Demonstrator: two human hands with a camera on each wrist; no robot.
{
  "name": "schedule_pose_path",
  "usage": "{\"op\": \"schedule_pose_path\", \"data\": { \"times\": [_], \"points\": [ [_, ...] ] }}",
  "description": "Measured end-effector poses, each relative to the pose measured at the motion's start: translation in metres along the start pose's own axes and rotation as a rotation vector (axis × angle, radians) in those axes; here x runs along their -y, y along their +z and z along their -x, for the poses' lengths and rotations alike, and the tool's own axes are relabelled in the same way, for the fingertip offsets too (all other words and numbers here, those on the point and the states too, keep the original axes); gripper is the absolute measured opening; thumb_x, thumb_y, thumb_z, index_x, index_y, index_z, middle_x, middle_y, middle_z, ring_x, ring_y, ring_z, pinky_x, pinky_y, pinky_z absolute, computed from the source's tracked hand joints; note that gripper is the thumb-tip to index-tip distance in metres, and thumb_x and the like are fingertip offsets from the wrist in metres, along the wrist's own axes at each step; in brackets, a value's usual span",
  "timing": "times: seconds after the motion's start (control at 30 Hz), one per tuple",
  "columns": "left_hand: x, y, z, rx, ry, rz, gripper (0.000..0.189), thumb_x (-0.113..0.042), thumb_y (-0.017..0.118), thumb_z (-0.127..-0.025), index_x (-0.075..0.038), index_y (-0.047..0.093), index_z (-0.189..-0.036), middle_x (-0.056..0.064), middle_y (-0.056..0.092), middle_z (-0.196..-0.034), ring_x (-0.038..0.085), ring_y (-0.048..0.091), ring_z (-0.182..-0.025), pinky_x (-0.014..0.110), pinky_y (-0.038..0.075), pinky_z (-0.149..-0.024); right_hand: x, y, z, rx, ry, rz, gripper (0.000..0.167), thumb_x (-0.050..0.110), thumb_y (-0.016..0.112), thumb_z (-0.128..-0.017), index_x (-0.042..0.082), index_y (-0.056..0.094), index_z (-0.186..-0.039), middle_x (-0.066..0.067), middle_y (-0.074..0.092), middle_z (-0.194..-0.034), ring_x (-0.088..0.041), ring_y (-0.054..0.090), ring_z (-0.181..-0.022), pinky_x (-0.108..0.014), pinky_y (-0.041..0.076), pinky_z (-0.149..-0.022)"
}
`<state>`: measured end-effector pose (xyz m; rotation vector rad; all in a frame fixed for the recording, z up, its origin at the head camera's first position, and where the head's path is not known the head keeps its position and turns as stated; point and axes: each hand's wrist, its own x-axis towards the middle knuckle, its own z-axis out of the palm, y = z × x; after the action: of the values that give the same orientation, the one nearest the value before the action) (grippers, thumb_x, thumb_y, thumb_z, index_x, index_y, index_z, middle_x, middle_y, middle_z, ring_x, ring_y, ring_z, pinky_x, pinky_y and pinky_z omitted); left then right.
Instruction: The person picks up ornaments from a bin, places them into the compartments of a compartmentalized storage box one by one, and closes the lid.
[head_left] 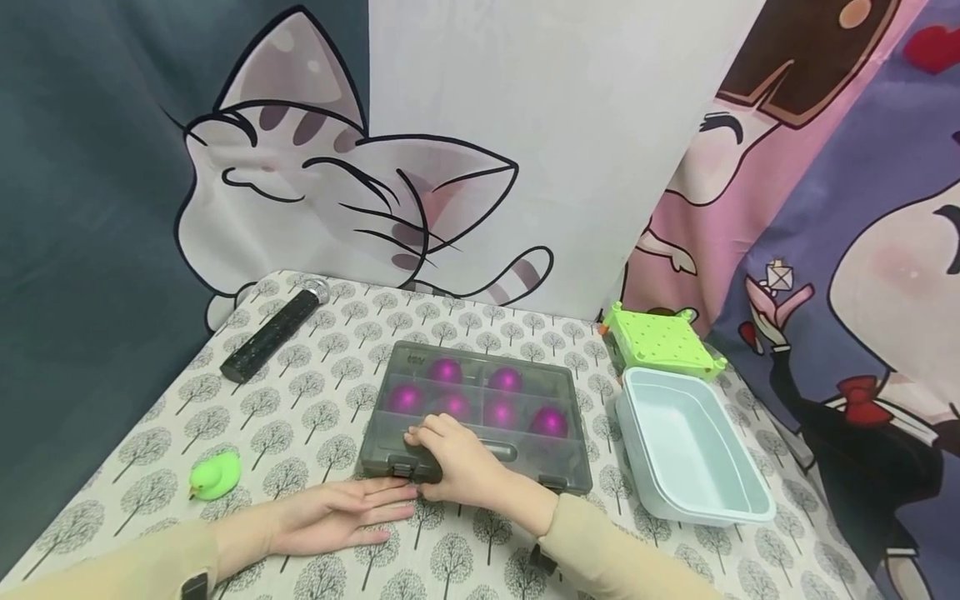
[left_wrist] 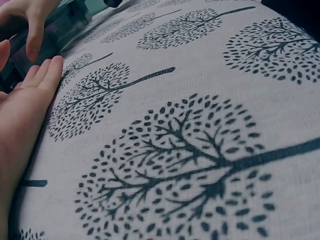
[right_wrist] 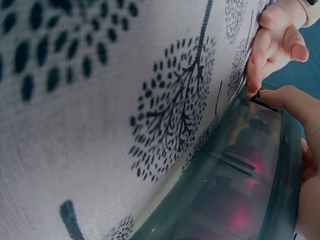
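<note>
A grey see-through compartment case (head_left: 551, 458) lies flat on the table with its lid down. Several purple balls (head_left: 551, 421) show through the lid. My right hand (head_left: 468, 471) grips the case's front left part, fingers over the lid and thumb (right_wrist: 285, 100) down at the front edge by the left latch (head_left: 402, 467). Palm turned up, my left hand (head_left: 330, 517) lies on the cloth with straight fingers. Its fingertips (left_wrist: 56, 65) reach the front left corner of the case, next to the right thumb. Whether they touch the case is hard to see.
Right of the case stands a pale blue basin (head_left: 750, 500), with a light green perforated rack (head_left: 663, 337) behind it. A green rubber duck (head_left: 215, 476) sits at the left. Farther back lies a black microphone (head_left: 273, 333). The tree-print cloth (head_left: 315, 417) covers the table.
</note>
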<state>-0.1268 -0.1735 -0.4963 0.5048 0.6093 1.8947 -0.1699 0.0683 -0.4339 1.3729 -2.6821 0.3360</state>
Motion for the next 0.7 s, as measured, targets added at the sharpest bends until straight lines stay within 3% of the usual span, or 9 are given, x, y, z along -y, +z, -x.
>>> {"op": "schedule_pose_path", "data": {
  "times": [0.37,0.7],
  "points": [
    [-0.0026,0.0007,-0.0032,-0.088,-0.059,-0.005,0.072,-0.004,0.031,-0.103,0.009,-0.025,-0.145,0.017,0.01,-0.163,0.023,0.034,-0.145,0.039,0.021,-0.124,0.0014,-0.0012,0.0001,0.012,0.005,-0.016,0.061,0.027,0.087,-0.069,0.008,0.062,-0.122,-0.001,0.062,-0.119,-0.014,0.055,-0.108,-0.023,0.049,-0.101],
    [-0.0074,0.0012,-0.0032,-0.061,-0.089,-0.13,0.067,-0.003,0.032,-0.102,0.013,-0.015,-0.148,0.018,0.031,-0.157,0.026,0.039,-0.142,0.037,0.029,-0.121,0.0,-0.0005,0.0001,-0.007,-0.005,-0.012,0.061,0.025,0.087,-0.068,0.007,0.062,-0.121,-0.001,0.062,-0.118,-0.014,0.055,-0.106,-0.024,0.051,-0.099]
  ]
}}
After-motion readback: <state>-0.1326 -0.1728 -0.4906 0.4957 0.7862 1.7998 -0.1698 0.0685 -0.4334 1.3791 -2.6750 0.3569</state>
